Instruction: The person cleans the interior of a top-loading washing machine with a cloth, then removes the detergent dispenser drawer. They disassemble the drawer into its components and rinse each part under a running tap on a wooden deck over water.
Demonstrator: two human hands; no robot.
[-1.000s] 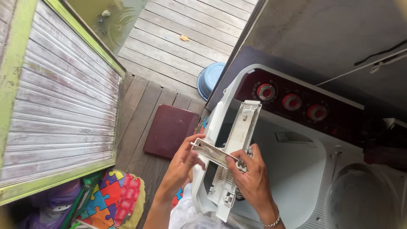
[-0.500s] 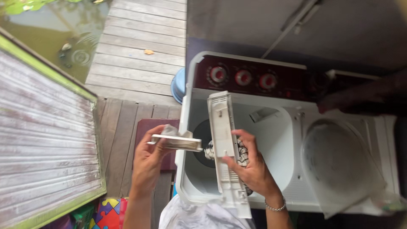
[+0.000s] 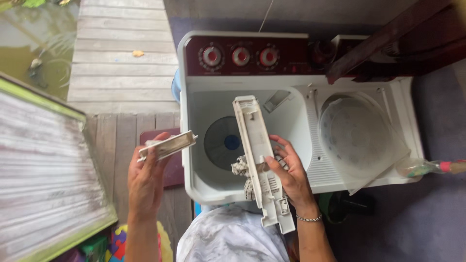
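The right hand (image 3: 290, 177) has its grip closed around a long white plastic panel (image 3: 256, 155), held lengthwise over the open wash tub (image 3: 228, 140) of a twin-tub washing machine (image 3: 296, 82) (maroon panel, three dials); the left hand (image 3: 145, 182) pinches a smaller flat strip (image 3: 167, 145) just left of the machine, above the wooden deck (image 3: 121, 73); some crumpled cloth (image 3: 242, 170) sits under the panel.

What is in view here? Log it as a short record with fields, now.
left hand: holds a small flat plastic piece, out over the wooden deck
right hand: grips a long white plastic panel above the wash tub
machine: twin-tub washing machine, both tubs open
controls: three round knobs on the dark red panel
beside the hand: grey lint clinging to the panel
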